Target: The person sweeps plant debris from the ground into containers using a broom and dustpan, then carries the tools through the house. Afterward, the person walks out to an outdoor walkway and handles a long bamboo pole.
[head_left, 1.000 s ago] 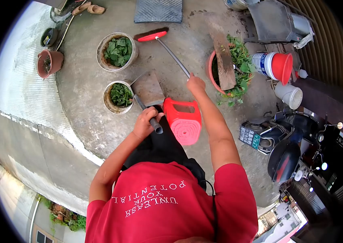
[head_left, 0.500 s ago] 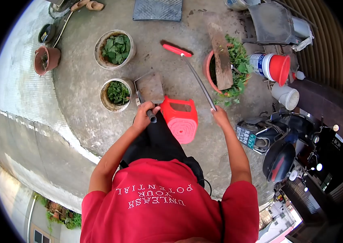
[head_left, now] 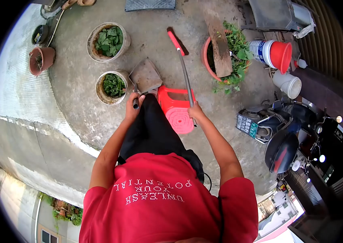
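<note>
My left hand (head_left: 133, 106) is closed around the dark handle of a dustpan (head_left: 146, 75), whose flat grey pan sits just ahead, beside a bucket of leafy greens (head_left: 114, 85). With my right hand (head_left: 195, 111) I grip the grey pole of a broom (head_left: 176, 41); its red head with dark bristles is farther forward on the concrete. Between the two tools stands a red plastic stool (head_left: 179, 118), partly crossed by the broom pole and close to my leg.
Another bucket of greens (head_left: 109, 42) stands ahead on the left. To the right, a wooden board (head_left: 220, 54) lies across a large planter (head_left: 206, 60). Beyond are red and white buckets (head_left: 281, 56) and a parked motorbike (head_left: 278, 156). A small brown pot (head_left: 42, 60) is at far left.
The broom's head has swung round to a steeper angle, and my right hand has moved left and closer to the stool. My left hand and the dustpan have shifted slightly left.
</note>
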### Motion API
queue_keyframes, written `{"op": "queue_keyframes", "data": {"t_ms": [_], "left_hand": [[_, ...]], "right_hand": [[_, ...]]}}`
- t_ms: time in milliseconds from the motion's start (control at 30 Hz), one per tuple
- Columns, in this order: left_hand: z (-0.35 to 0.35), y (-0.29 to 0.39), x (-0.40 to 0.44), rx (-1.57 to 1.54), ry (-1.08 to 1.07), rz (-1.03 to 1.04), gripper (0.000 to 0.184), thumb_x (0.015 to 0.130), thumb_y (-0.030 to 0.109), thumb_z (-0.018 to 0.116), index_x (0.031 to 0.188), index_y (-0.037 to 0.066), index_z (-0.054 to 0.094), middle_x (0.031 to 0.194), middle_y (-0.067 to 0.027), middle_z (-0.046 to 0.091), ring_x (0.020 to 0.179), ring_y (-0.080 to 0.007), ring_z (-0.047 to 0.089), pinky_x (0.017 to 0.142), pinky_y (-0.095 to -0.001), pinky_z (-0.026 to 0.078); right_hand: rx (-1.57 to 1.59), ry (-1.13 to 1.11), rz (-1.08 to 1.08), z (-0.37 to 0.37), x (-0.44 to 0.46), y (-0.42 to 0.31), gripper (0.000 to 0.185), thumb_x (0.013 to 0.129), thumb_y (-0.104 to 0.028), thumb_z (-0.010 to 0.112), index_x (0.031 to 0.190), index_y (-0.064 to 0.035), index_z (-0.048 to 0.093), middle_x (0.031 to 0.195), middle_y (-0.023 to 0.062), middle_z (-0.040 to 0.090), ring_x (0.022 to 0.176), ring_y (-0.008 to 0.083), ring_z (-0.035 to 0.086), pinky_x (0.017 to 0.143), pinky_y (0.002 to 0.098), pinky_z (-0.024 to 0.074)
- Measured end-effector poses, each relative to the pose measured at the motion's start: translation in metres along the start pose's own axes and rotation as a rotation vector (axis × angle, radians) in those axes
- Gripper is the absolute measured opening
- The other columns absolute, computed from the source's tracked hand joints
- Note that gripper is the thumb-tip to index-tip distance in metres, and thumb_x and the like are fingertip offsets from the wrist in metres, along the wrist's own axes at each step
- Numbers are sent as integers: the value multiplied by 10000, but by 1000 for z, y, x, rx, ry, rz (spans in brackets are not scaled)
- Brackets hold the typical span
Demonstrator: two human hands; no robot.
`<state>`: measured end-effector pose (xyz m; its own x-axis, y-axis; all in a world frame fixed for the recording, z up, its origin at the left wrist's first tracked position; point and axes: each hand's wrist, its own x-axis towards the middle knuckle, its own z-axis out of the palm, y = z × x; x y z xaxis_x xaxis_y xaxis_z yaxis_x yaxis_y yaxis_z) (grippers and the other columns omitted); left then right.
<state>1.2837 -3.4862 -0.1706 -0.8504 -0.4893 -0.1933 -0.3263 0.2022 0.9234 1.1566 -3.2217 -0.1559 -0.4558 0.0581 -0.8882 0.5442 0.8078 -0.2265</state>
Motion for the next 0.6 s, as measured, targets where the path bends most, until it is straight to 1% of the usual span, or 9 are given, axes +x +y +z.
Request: {"op": "queue_keyframes", "data": {"t_ms": [67,100,200,233,267,300,400,500,600], "left_hand": [[1,-13,-1,20,-9,-33,180,834,122,626,785,11,494,753,-112,526,697,-225,511,683,-312,428],[3,-18,-2,28,-12,-50,165,844,120,613,795,9,500,772,-106,539,719,-203,517,702,-307,430],[0,-17,-2,31,-4,-57,180,838,128,625,789,12,496,761,-102,540,704,-203,509,690,-299,428],[-2,-18,-3,39,-3,-53,183,837,130,628,787,12,496,757,-102,539,700,-203,507,687,-299,428],[0,-19,-3,-9,39,12,234,800,147,674,767,23,479,710,-114,487,631,-248,480,617,-322,414],[1,-21,-7,2,27,-9,237,799,149,675,765,22,477,707,-115,484,632,-248,479,617,-323,413],[0,-26,-14,13,-7,-31,250,797,156,676,757,21,469,691,-116,468,626,-254,469,610,-328,407],[-2,-24,-21,10,5,-2,241,800,155,672,762,23,474,688,-119,463,625,-259,465,609,-327,406],[-10,-23,-26,1,8,-32,235,804,156,668,761,23,479,689,-122,463,626,-251,463,611,-325,405]], "right_hand": [[43,-76,-2,-27,-30,-7,406,743,-37,509,1123,2,372,625,71,478,454,159,475,350,324,384],[48,-108,-10,-44,-37,-2,414,734,-30,531,1114,-11,368,584,29,435,412,120,425,318,302,348],[111,-99,38,-60,-27,63,409,731,-27,529,1104,-15,362,598,39,459,410,120,432,316,298,347],[111,-65,46,-58,-35,66,391,731,-31,516,1093,0,374,618,67,483,419,145,455,331,312,367],[113,-31,56,-56,-43,71,374,730,-34,504,1081,16,386,638,95,507,428,170,478,346,327,388],[117,5,63,-53,-48,69,360,729,-37,491,1070,31,398,658,122,531,437,196,501,360,342,409],[125,102,82,-28,-46,52,349,724,-24,478,1057,41,397,635,108,506,432,184,491,357,343,403],[192,61,100,26,-6,61,331,727,-6,454,1047,55,398,617,96,477,417,174,464,341,332,379],[440,-60,156,59,-37,20,224,745,-10,474,916,-58,339,573,34,424,403,107,417,325,275,338]]}}
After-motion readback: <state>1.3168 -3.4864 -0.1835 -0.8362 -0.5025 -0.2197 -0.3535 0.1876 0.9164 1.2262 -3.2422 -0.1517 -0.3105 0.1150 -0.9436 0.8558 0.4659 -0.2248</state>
